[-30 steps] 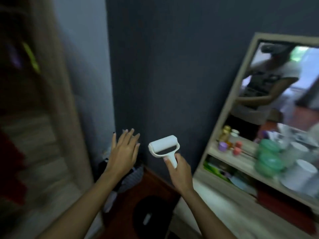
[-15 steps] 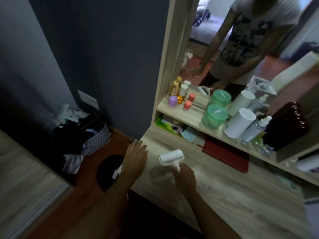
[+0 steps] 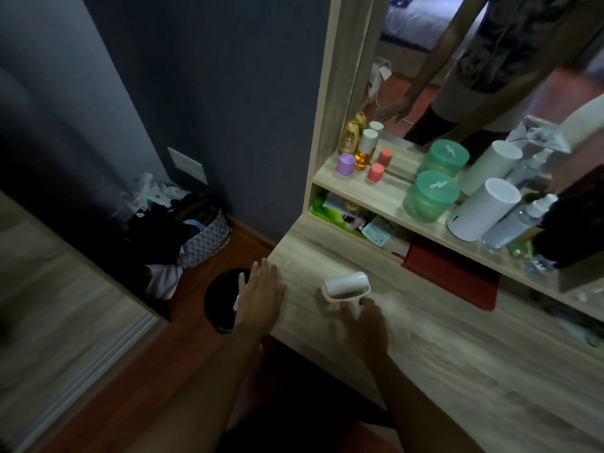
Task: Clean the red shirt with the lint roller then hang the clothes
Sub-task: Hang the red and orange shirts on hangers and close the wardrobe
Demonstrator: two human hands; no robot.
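White plastic fills my right hand (image 3: 366,325): the fingers are curled round the short handle of the white lint roller (image 3: 346,287), and the thumb lies along its left side. I see the roller's drum lying crosswise just above the knuckles, low over the pale wood-grain desk top (image 3: 457,354); I cannot tell whether it touches the wood. My left hand (image 3: 260,294) holds nothing. Its fingers are straight and slightly spread, palm down, over the desk's left corner, with the fingertips reaching past the edge.

Beyond that hand, on the reddish wooden floor (image 3: 108,400), I see a round black object (image 3: 222,295), and further left a grey patterned fabric basket (image 3: 209,238) heaped with dark and white clothes against the dark blue-grey wall (image 3: 228,93). No red shirt shows anywhere from here.

Past the roller, a flat red case (image 3: 454,273) lies under the desk's wooden shelf (image 3: 385,191). On the shelf stand a lilac-capped jar (image 3: 345,164), an amber bottle with a white cap (image 3: 364,148), a small coral-capped pot (image 3: 375,172), a translucent green tub (image 3: 429,196), a white cylinder (image 3: 483,209) and a clear spray bottle (image 3: 519,223). Behind them the mirror (image 3: 441,60) reflects my torso and one arm.
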